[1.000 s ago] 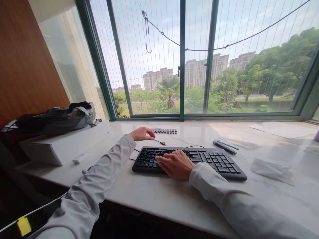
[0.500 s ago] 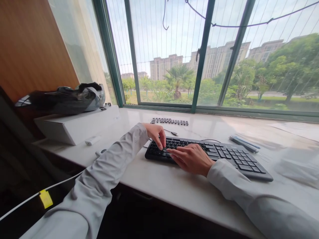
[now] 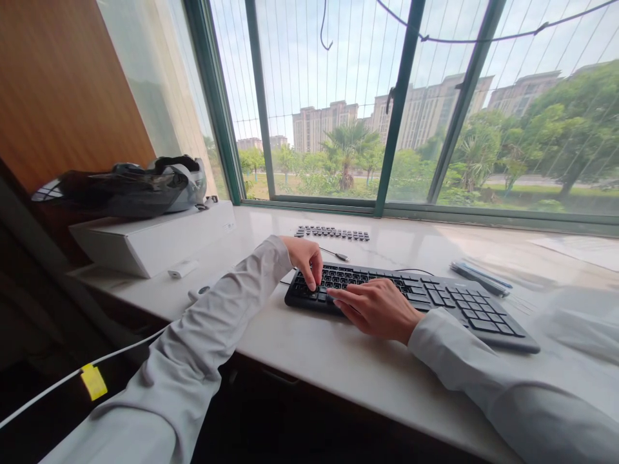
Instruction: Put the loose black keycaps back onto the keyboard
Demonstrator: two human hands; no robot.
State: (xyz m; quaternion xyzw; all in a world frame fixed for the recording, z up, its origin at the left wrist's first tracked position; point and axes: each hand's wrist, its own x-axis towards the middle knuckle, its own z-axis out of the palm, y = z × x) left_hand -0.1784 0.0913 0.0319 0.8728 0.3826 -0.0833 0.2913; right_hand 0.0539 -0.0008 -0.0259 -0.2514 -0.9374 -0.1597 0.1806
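Observation:
A black keyboard lies at a slant on the pale worktop. Its main letter area shows bare key sockets, while the number pad on the right carries its caps. My left hand reaches over the left end, thumb and fingers drawn into a pinch pointing down at the lower-left keys. Whatever is between those fingertips is too small to make out. My right hand rests across the front edge and lower rows, its index finger stretched left beside the pinch and its thumb lower, holding nothing visible. Loose keycaps stand in rows behind the keyboard.
A cable plug lies just behind the keyboard. Tweezers or a slim tool in a packet lie to its right, near clear plastic wrapping. At left are a white box with a dark bag on top and a small white object.
The whole view has shifted slightly. Both hands stay at nearly the same place on the keyboard, with only small finger movement at its lower-left keys.

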